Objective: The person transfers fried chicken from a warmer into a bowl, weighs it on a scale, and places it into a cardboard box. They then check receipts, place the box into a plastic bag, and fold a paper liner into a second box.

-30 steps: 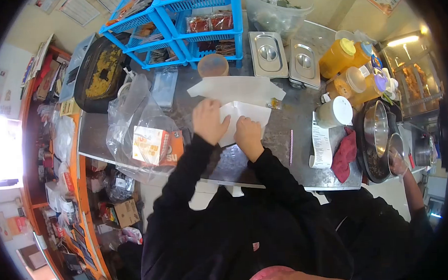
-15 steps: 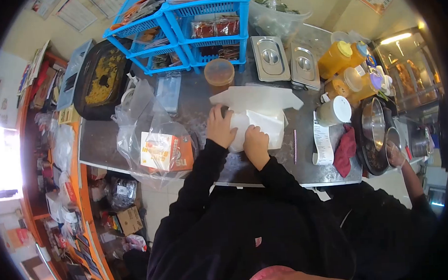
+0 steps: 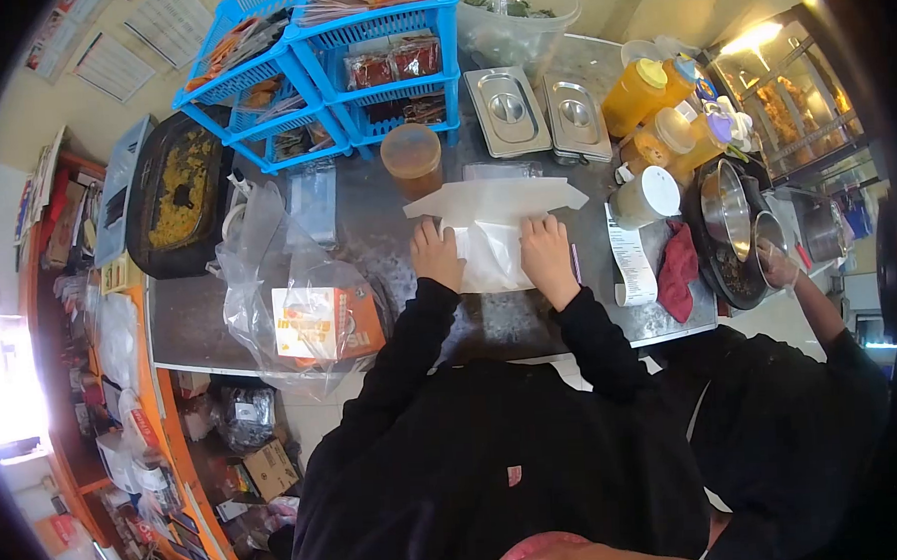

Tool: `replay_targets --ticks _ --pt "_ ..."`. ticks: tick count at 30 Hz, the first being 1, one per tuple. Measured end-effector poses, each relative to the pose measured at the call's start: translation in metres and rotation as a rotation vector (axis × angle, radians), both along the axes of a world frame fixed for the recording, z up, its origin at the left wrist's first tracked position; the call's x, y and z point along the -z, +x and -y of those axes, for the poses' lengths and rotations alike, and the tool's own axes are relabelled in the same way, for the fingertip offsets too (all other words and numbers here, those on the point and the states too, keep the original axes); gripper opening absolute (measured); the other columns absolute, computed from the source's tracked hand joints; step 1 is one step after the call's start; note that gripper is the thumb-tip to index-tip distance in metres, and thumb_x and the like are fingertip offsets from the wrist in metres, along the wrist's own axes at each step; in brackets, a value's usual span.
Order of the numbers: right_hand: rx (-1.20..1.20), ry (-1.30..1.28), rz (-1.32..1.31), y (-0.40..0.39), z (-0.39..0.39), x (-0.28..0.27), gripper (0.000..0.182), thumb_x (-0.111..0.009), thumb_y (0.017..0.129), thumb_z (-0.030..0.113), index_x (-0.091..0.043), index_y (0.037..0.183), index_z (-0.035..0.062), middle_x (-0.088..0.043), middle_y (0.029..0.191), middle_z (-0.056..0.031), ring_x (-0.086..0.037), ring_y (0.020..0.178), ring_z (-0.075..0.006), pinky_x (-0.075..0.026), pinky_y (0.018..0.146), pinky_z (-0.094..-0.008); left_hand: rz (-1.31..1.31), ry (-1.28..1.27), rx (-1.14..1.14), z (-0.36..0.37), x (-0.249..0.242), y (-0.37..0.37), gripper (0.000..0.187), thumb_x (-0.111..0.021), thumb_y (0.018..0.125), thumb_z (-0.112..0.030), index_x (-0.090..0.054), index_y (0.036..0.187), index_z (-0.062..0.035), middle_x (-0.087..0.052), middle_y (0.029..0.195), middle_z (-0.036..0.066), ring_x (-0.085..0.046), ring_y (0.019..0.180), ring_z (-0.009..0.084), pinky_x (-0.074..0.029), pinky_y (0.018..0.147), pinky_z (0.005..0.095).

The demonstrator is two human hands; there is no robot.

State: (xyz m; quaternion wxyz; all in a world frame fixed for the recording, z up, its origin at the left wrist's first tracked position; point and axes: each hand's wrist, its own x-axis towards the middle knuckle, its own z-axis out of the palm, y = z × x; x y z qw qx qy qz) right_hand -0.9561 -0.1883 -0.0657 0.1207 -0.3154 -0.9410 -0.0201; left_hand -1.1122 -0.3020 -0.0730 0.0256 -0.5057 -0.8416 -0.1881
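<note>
White paper wrapping (image 3: 492, 253) lies on the dark metal worktop, its wide upper flap spread toward the far side. My left hand (image 3: 437, 253) is closed on the wrapping's left edge, fingers bent over it. At its right edge my right hand (image 3: 549, 259) is closed in the same way. What the paper covers is hidden. Just beyond my left hand stands a lidded tub of reddish-brown contents (image 3: 411, 159). To the left, a clear plastic bag holds an orange and white box (image 3: 320, 324).
Blue racks (image 3: 380, 88), steel lidded trays (image 3: 508, 112) and sauce bottles (image 3: 634, 97) stand at the back. A receipt (image 3: 632, 267) and red cloth (image 3: 677, 270) lie right. Beyond, a co-worker's gloved hand (image 3: 776, 266) is at a steel bowl.
My right hand has moved right, off the paper's middle to its right side. My left hand has shifted slightly left and down. The head view has shifted a little.
</note>
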Motion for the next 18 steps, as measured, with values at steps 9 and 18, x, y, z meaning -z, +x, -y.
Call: replay_targets --ticks 9,18 --pt "-0.082 0.039 -0.031 0.007 -0.005 0.003 0.011 -0.053 0.07 0.007 -0.058 0.08 0.0037 -0.054 0.08 -0.0106 -0.048 0.086 -0.0273 -0.035 0.075 -0.0376 0.033 0.057 0.129 -0.019 -0.028 0.042 0.041 -0.065 0.072 -0.042 -0.06 0.066 -0.0019 -0.059 0.075 0.016 -0.054 0.079 0.0302 -0.038 0.071 0.0403" --pt "-0.14 0.044 0.112 0.011 -0.025 0.005 0.007 -0.056 0.072 0.012 -0.059 0.073 0.006 -0.058 0.073 -0.0095 -0.057 0.078 -0.025 -0.037 0.082 -0.0383 0.275 -0.321 0.036 -0.054 -0.014 0.062 0.042 -0.062 0.069 -0.046 -0.066 0.066 -0.0041 -0.065 0.073 0.017 -0.062 0.076 0.0326 -0.041 0.071 0.0444"
